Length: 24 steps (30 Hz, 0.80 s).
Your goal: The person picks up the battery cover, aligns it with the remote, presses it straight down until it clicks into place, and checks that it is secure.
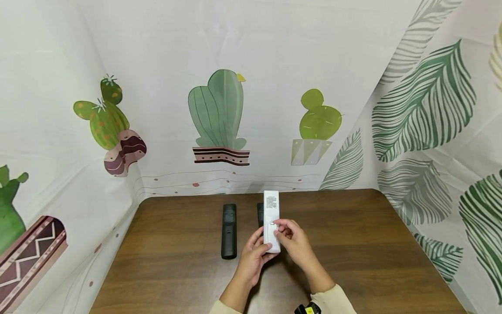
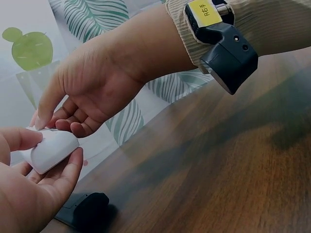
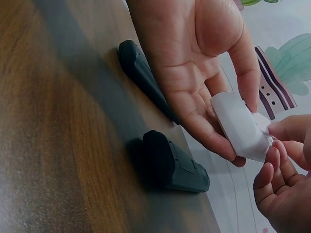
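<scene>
A white remote control (image 1: 271, 209) is held above the table, its back with a printed label facing up. My left hand (image 1: 252, 257) grips its lower end, thumb on one side and fingers underneath. My right hand (image 1: 296, 244) has its thumb and forefinger at the battery cover (image 1: 272, 233) on the remote's back, pinching it. In the right wrist view, the right fingertips (image 3: 274, 128) meet a thin white edge beside the remote's body (image 3: 238, 126). The left wrist view shows the rounded white end (image 2: 53, 148) between the left thumb and fingers.
On the brown wooden table (image 1: 176, 261), a black remote control (image 1: 229, 231) lies left of the hands. Another black remote control (image 1: 260, 213) lies partly hidden behind the white one. A patterned cloth (image 1: 270, 87) hangs at the table's back and sides.
</scene>
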### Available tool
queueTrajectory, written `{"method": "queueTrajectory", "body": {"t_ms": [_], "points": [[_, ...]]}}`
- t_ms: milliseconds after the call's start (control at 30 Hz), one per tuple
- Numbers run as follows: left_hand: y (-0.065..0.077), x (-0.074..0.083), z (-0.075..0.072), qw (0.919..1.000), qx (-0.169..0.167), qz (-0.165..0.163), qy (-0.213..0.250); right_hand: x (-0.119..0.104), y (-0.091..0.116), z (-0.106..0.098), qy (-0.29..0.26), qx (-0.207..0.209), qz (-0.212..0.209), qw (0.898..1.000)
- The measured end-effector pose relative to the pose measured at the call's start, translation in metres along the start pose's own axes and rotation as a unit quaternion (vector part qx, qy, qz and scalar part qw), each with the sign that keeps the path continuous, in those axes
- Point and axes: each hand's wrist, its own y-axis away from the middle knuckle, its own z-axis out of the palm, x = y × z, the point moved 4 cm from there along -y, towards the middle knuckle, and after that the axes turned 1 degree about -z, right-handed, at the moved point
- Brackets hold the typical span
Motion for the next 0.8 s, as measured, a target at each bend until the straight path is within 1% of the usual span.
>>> {"method": "queueTrajectory", "body": {"t_ms": [300,467,567,667,800], "points": [[0.001,0.001,0.000,1.0000,0.006,-0.006,-0.001,0.003,0.000,0.001,-0.001,0.006,0.004,1.000],[0.002,0.002,0.001,0.9999,0.009,-0.008,-0.003,0.000,0.001,0.000,-0.001,0.007,0.003,1.000],[0.002,0.002,0.002,0.9999,0.009,-0.009,-0.004,0.000,0.001,-0.001,-0.002,0.010,0.020,1.000],[0.003,0.002,0.002,0.9999,0.010,-0.008,-0.005,0.009,-0.002,-0.001,-0.008,0.024,0.042,0.999],[0.003,0.001,0.001,0.9999,0.011,-0.009,-0.010,0.029,-0.007,-0.001,0.002,0.051,0.067,0.996]]}}
